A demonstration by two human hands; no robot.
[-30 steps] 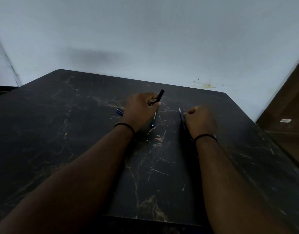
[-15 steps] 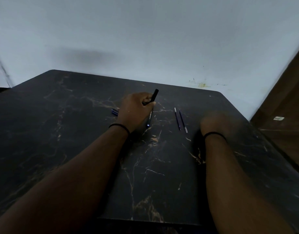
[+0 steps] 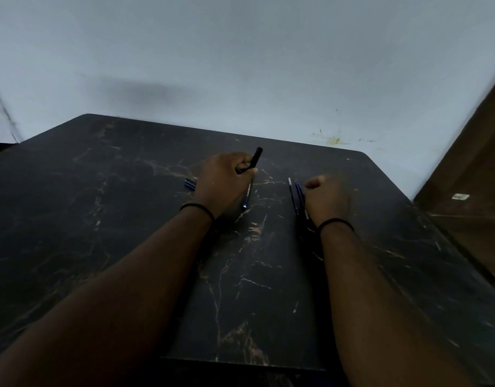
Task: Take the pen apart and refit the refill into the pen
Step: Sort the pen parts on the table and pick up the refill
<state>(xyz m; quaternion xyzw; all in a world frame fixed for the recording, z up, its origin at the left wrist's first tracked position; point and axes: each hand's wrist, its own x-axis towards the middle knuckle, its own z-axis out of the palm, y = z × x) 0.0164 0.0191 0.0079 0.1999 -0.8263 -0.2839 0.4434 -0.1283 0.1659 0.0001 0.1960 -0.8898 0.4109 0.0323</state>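
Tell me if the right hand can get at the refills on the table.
Probably yes: the right hand sits right beside the two refills, which lie bare on the table with nothing between.

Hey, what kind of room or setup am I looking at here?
Probably a plain room at home or in a small workspace, though that is a guess: a dark marble-look table pushed against a bare pale wall, with a brown wooden door or cabinet at the right.
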